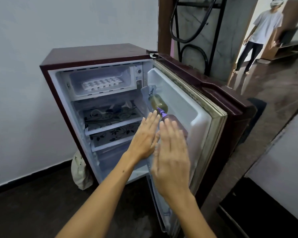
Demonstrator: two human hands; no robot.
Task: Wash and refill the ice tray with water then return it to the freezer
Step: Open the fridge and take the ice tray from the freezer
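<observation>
A white ice tray (101,83) lies flat inside the freezer compartment (127,78) at the top of a small maroon fridge (93,54). The fridge door (205,107) stands wide open to the right. My left hand (144,136) and my right hand (170,152) hover side by side in front of the lower shelves, fingers straight, holding nothing. Both hands are well below the tray and apart from it. The right hand looks blurred.
Two bottles (159,103) stand in the door shelf, one with a purple cap (163,114). Patterned shelves (110,122) fill the fridge body. A pale bag (80,170) leans at the fridge's lower left. A person (260,35) stands in the doorway at the far right.
</observation>
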